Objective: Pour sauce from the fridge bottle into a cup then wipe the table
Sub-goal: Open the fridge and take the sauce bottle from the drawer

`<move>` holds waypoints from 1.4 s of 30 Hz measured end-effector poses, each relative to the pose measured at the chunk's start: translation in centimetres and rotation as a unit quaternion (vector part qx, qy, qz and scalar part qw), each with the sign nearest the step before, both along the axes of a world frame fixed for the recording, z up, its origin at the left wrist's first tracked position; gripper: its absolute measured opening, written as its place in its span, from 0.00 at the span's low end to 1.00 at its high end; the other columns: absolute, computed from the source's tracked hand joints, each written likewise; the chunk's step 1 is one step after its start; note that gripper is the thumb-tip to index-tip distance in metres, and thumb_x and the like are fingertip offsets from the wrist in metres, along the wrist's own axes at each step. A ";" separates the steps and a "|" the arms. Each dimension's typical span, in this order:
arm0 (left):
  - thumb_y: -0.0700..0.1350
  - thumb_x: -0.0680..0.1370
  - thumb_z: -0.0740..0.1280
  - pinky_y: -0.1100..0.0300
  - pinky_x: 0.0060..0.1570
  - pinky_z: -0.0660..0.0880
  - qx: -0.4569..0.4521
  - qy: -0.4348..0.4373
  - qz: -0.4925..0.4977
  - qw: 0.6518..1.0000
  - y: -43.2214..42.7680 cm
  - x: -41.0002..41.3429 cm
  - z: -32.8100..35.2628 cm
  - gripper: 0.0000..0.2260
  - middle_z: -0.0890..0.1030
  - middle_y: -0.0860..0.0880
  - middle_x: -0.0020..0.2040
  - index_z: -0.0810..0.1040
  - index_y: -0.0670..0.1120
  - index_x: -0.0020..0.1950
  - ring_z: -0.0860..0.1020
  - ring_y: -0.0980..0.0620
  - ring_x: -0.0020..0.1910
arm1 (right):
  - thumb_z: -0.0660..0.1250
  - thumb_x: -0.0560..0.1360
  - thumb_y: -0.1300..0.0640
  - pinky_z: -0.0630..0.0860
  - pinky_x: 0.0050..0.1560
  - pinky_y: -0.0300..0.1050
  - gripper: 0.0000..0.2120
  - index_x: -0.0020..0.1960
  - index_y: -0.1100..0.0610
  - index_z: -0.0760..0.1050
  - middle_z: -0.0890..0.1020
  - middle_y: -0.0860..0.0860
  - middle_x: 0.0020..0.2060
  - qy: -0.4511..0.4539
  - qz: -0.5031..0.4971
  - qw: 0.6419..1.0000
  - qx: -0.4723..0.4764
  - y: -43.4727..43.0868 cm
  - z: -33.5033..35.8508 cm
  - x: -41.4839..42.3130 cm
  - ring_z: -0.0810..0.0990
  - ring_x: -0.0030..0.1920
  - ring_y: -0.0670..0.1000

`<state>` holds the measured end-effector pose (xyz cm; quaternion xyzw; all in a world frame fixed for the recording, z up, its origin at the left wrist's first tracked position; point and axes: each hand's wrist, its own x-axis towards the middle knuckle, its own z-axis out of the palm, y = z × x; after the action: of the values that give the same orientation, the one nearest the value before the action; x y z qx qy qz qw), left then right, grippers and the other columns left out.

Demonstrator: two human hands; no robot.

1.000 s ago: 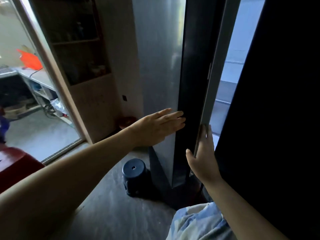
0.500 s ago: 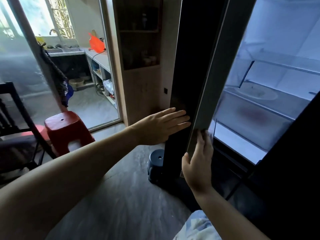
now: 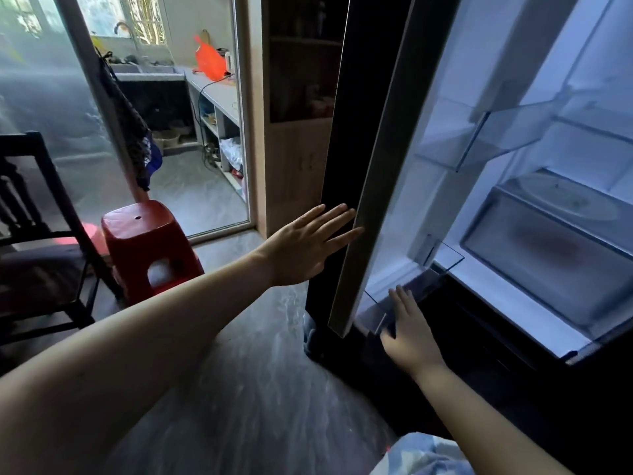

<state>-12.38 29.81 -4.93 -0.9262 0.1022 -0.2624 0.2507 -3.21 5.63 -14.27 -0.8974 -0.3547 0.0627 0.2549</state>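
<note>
The left hand (image 3: 305, 245) presses flat on the fridge door (image 3: 346, 132). At 4 o'clock from it, the right hand (image 3: 409, 332) is flat, holding nothing.

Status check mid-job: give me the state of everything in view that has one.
fridge door: open wide.
fridge interior: lit.
crisper drawer: closed.
left hand: open, flat on the door's outer face.
right hand: open, fingers straight by the lower door bin.
red stool: upright.
</note>
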 end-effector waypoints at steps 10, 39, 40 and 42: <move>0.42 0.70 0.69 0.46 0.70 0.61 -0.114 0.015 -0.021 0.993 8.9 2.1 -1.7 0.33 0.64 0.39 0.74 0.63 0.42 0.74 0.63 0.40 0.73 | 0.59 0.74 0.61 0.29 0.69 0.37 0.36 0.77 0.57 0.46 0.47 0.51 0.77 -0.079 0.044 0.990 -0.109 9.0 -2.5 2.1 0.34 0.71 0.44; 0.57 0.82 0.47 0.54 0.73 0.37 -0.208 0.277 0.063 0.936 9.4 11.8 -12.2 0.31 0.43 0.44 0.79 0.39 0.41 0.77 0.40 0.48 0.77 | 0.38 0.74 0.33 0.38 0.74 0.44 0.41 0.77 0.59 0.46 0.47 0.53 0.77 -0.117 -0.054 0.979 -0.157 9.6 -2.7 14.9 0.39 0.76 0.49; 0.56 0.82 0.48 0.55 0.72 0.36 -0.203 0.280 0.056 0.937 8.9 12.5 -12.1 0.31 0.42 0.45 0.79 0.39 0.42 0.77 0.40 0.48 0.77 | 0.36 0.73 0.32 0.38 0.74 0.44 0.42 0.77 0.60 0.46 0.48 0.53 0.77 -0.121 -0.043 0.979 -0.161 9.1 -2.9 15.7 0.39 0.75 0.49; 0.57 0.82 0.47 0.54 0.72 0.36 -0.167 0.288 0.046 0.942 7.5 14.0 -12.2 0.31 0.40 0.45 0.78 0.35 0.43 0.76 0.39 0.48 0.77 | 0.40 0.74 0.34 0.40 0.75 0.45 0.40 0.76 0.61 0.49 0.52 0.54 0.76 -0.124 -0.021 0.979 -0.160 8.3 -3.5 16.8 0.42 0.75 0.50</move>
<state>1.61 37.30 -17.10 -0.9945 0.0823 0.0143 0.0639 13.54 13.91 -17.73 -0.9348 -0.3496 0.0013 0.0633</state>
